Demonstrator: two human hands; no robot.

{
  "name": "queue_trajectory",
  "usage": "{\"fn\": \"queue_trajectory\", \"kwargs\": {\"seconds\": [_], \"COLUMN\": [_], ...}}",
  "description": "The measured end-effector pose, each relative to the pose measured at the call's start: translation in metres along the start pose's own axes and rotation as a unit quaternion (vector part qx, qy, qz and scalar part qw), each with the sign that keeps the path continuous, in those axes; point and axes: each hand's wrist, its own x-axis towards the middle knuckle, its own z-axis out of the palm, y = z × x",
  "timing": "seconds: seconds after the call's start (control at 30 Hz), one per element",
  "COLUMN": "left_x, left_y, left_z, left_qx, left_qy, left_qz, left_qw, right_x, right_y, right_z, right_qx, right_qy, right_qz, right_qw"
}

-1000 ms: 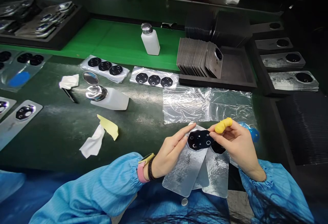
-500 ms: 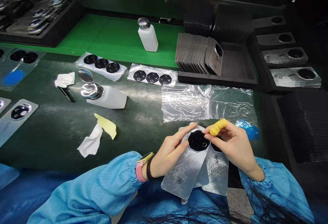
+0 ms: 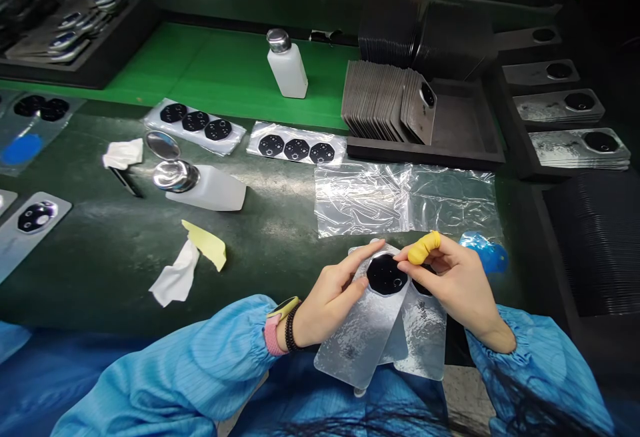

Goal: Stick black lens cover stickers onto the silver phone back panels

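A silvery phone back panel lies tilted at the bench's front edge, with a black round camera lens cover at its top. My left hand holds this panel from the left, index finger across the top and thumb beside the cover. Thumb and fingertips of my right hand are pinched together at the cover's upper right edge. One of its fingers wears a yellow finger cot. Partly underneath, a second phone back panel shows to the right, its own black cover mostly hidden by my right hand.
Clear plastic film and a blue patch lie ahead. Two white dispenser bottles, one upright and one lying open, are further left. A black tray holds stacked panels; more panels sit at right. Strips of black lens covers lie behind.
The view has shifted slightly, so the bench items sit a little differently in the picture. Both hands and the panels keep nearly the same pose.
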Motion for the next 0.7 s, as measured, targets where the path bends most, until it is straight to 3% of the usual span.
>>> {"fn": "queue_trajectory", "kwargs": {"seconds": [0.7], "left_x": [-0.0006], "left_y": [-0.0004], "left_z": [0.0011], "left_qx": [-0.012], "left_qy": [-0.005], "left_qz": [0.001], "left_qw": [1.000], "right_x": [0.0000], "right_y": [0.0001], "right_z": [-0.0008], "right_qx": [0.010], "right_qy": [0.004], "right_qz": [0.013], "right_qw": [1.000]}}
